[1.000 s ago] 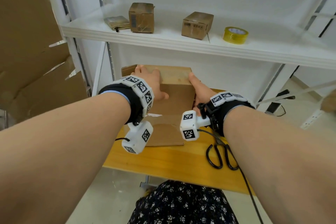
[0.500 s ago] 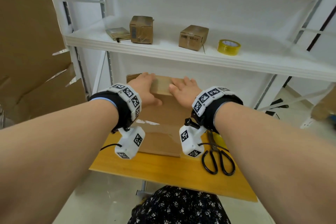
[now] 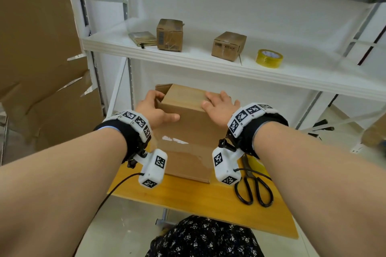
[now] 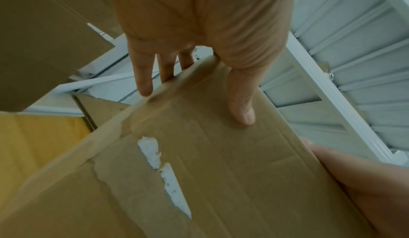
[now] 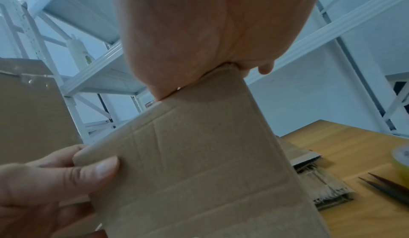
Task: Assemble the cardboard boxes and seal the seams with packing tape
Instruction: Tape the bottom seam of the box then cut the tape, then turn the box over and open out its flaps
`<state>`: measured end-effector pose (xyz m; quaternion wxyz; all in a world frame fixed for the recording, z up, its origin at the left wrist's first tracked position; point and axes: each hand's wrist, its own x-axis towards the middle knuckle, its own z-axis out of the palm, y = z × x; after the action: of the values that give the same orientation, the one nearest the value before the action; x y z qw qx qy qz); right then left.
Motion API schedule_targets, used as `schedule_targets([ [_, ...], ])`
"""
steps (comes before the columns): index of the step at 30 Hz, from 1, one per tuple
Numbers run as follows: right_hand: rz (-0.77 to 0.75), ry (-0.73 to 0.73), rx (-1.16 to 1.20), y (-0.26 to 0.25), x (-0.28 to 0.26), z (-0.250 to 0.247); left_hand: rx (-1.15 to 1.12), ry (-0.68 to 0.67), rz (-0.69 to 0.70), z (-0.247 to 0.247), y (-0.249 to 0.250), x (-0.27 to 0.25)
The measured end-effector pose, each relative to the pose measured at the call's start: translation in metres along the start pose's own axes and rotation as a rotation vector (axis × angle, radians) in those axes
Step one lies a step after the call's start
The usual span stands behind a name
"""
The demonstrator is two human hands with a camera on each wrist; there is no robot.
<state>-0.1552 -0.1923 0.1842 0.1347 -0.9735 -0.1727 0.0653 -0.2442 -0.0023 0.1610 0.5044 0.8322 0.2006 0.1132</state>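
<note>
A brown cardboard box point(image 3: 188, 131) stands upright on the yellow table point(image 3: 198, 200), its front face bearing a torn white label strip. My left hand point(image 3: 160, 108) grips the top left corner, thumb on the front face point(image 4: 241, 112) and fingers over the far edge. My right hand point(image 3: 217, 102) lies on the top right corner with fingers spread flat; the right wrist view shows its palm point(image 5: 210, 31) pressing the panel's edge point(image 5: 199, 154). A yellow tape roll point(image 3: 269, 58) sits on the white shelf point(image 3: 208, 64). A second roll point(image 5: 401, 159) lies on the table, partly hidden.
Black scissors point(image 3: 253, 190) lie on the table right of the box. Two small taped boxes point(image 3: 169, 34) point(image 3: 228, 46) and a flat cardboard piece point(image 3: 142, 38) sit on the shelf above. Large cardboard sheets point(image 3: 41, 69) lean at the left. Flattened cardboard point(image 5: 321, 185) lies behind the box.
My right hand has moved from the box's right side onto its top right corner. My left hand has slid to the top left corner. The box shows a broader top face now.
</note>
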Motion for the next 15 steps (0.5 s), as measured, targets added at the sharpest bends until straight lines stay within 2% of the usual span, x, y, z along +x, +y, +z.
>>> schedule_targets([
  [3,-0.012,0.002,0.182,-0.002,-0.009,-0.006,-0.027,-0.038,-0.025,-0.005,0.006,0.005],
  [6,-0.014,0.048,0.259,-0.001,-0.012,-0.007,-0.042,-0.050,-0.006,-0.010,0.012,0.007],
  [12,-0.054,0.095,0.531,0.005,-0.015,-0.008,-0.022,-0.026,0.136,-0.019,0.046,0.003],
  [15,-0.032,0.023,0.667,0.008,-0.025,0.008,0.148,-0.045,0.255,-0.017,0.068,0.002],
])
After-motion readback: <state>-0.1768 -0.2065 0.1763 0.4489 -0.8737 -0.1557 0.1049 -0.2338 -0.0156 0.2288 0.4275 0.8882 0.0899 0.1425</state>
